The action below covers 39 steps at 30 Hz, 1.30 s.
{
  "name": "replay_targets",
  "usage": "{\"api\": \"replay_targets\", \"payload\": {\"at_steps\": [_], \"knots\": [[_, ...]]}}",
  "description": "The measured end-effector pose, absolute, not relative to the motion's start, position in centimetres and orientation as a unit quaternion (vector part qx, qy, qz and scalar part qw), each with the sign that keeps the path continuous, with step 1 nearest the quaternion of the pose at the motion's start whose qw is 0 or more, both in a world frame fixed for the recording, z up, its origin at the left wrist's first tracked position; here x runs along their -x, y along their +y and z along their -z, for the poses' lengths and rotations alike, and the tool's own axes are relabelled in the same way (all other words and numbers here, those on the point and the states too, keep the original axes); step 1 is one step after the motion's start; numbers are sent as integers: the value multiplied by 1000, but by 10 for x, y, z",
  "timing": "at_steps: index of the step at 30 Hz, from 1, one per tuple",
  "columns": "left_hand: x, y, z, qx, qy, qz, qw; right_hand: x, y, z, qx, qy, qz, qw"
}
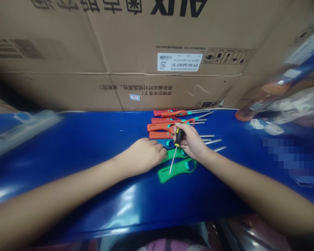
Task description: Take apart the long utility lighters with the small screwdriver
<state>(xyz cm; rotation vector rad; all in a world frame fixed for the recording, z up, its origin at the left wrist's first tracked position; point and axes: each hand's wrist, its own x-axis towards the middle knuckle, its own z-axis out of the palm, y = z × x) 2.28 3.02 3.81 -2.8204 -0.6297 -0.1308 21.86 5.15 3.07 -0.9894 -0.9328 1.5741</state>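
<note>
Right hand [193, 140] grips screwdriver [179, 137], shaft angled near, likely for control; left hand [143, 156] curls at green lighter [168, 156], grip unclear. Orange lighters [157, 127] lie parallel, perhaps for reach.

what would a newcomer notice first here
Probably the bright row of red, orange and green lighters across the middle of the shiny blue table. Next, the black-and-yellow screwdriver in the right hand, slanting down over the nearest green lighter, with the left hand close beside the row. Behind, a huge cardboard box with upside-down print fills the background.
</note>
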Motion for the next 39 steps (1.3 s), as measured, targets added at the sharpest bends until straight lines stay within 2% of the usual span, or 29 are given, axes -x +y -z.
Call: {"api": "replay_targets", "payload": {"at_steps": [6, 11, 15, 20, 27, 39], "knots": [[-25, 29, -37, 957, -276, 54, 71, -219, 51, -30, 409, -391, -652, 505], [-8, 31, -59, 934, -349, 64, -35, -219, 52, -30, 416, -386, -652, 503], [34, 52, -63, 888, -446, 108, -23, -220, 52, -30, 419, -385, -654, 499], [87, 89, -40, 817, -543, 190, -38, -220, 52, -29, 421, -380, -656, 498], [104, 105, -15, 793, -547, 237, -130, -221, 52, -27, 414, -389, -659, 493], [106, 108, -5, 785, -555, 234, -145, -221, 52, -25, 395, -385, -674, 492]]}}
